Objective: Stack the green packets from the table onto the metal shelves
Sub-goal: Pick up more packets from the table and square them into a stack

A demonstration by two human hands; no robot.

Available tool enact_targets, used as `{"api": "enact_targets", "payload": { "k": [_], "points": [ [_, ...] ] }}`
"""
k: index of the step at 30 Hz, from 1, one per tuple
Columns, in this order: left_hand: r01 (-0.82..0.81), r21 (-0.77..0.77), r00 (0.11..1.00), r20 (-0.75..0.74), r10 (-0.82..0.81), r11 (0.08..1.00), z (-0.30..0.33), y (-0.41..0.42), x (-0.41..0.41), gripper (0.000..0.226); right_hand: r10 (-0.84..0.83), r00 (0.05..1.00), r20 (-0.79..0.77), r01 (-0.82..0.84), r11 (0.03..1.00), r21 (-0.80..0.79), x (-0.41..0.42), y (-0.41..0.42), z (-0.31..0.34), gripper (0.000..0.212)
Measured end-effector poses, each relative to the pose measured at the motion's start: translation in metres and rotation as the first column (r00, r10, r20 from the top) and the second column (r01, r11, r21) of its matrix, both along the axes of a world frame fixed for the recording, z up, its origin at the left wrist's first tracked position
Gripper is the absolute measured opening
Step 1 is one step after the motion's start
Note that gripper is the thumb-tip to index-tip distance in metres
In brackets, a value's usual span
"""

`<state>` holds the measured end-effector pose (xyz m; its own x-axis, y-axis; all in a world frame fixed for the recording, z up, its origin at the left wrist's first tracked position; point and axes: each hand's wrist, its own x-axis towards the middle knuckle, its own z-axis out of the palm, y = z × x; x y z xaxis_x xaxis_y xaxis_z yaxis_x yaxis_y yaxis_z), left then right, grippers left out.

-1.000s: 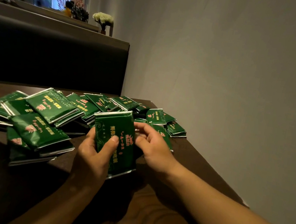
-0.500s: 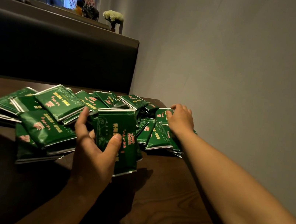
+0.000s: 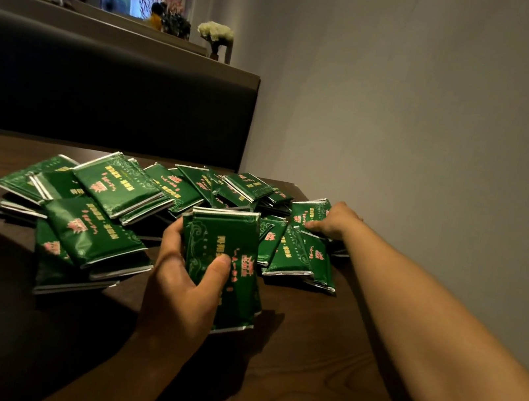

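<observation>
Two bare hands over a dark wooden table (image 3: 312, 391) strewn with green packets (image 3: 119, 189), roughly two dozen in overlapping heaps; an exact count cannot be made. The left hand (image 3: 183, 291) grips a small stack (image 3: 228, 264) of at least two packets, thumb curled across the printed face, fingers wrapped behind the left edge. The stack stands tilted above the table, its long axis running from near edge to far edge, silver seams at both ends. The right hand (image 3: 336, 222) reaches to the far right heap, beside the wall (image 3: 441, 124), and rests on a packet (image 3: 309, 212); whether its fingers pinch it cannot be told. One dark bench back (image 3: 106, 99) stands behind the table.
</observation>
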<state>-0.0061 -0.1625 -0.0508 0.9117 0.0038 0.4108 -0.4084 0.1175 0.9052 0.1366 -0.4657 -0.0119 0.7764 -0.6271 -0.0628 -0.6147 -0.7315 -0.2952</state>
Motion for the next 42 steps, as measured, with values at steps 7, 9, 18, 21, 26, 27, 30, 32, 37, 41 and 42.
{"api": "enact_targets", "payload": {
  "k": [7, 9, 18, 21, 26, 27, 30, 32, 37, 41, 42],
  "points": [
    [-0.002, 0.0, 1.0, 0.015, 0.002, 1.0, 0.001, 0.0, -0.003, 0.042, -0.057, 0.959, 0.279, 0.041, 0.997, 0.064, -0.028, 0.01, 0.012, 0.02],
    [-0.006, 0.008, 1.0, 0.031, 0.006, 1.0, 0.004, 0.0, -0.005, 0.045, -0.087, 0.875, 0.476, 0.071, 0.996, 0.052, -0.038, 0.015, 0.019, 0.017],
    [0.038, 0.014, 0.995, 0.094, -0.04, 0.999, 0.007, 0.005, -0.01, 0.029, -0.016, 0.512, 0.859, -0.415, 0.871, 0.263, -0.1, 0.089, 0.041, 0.018],
    [0.03, 0.036, 0.992, 0.123, -0.034, 0.999, 0.01, 0.008, -0.012, 0.039, 0.023, 0.513, 0.858, -0.542, 0.783, 0.304, -0.121, 0.121, 0.027, 0.018],
    [-0.018, 0.044, 0.991, 0.13, 0.012, 0.999, 0.015, 0.013, -0.014, 0.037, -0.048, 0.598, 0.8, -0.603, 0.631, 0.488, -0.142, 0.158, -0.005, 0.015],
    [-0.009, 0.048, 0.993, 0.12, 0.003, 0.999, 0.015, 0.014, -0.012, 0.037, -0.083, 0.622, 0.779, -0.605, 0.58, 0.545, -0.145, 0.164, -0.011, 0.016],
    [-0.018, 0.065, 0.994, 0.107, 0.011, 0.998, 0.013, 0.018, -0.008, 0.037, -0.15, 0.653, 0.742, -0.6, 0.495, 0.628, -0.152, 0.175, -0.022, 0.024],
    [-0.046, 0.085, 0.993, 0.116, 0.036, 0.995, 0.013, 0.018, -0.006, 0.034, -0.175, 0.645, 0.744, -0.615, 0.459, 0.641, -0.156, 0.179, -0.024, 0.028],
    [-0.145, 0.165, 0.98, 0.161, 0.118, 0.976, 0.007, 0.014, -0.001, 0.044, -0.144, 0.63, 0.763, -0.652, 0.436, 0.62, -0.164, 0.179, -0.029, 0.028],
    [-0.072, 0.199, 0.975, 0.221, 0.026, 0.977, 0.003, 0.013, 0.0, 0.05, -0.083, 0.564, 0.822, -0.706, 0.467, 0.532, -0.167, 0.182, -0.028, 0.036],
    [-0.031, 0.195, 0.973, 0.228, -0.014, 0.98, 0.003, 0.013, 0.0, 0.053, -0.073, 0.557, 0.827, -0.723, 0.447, 0.526, -0.168, 0.182, -0.028, 0.036]
  ]
}}
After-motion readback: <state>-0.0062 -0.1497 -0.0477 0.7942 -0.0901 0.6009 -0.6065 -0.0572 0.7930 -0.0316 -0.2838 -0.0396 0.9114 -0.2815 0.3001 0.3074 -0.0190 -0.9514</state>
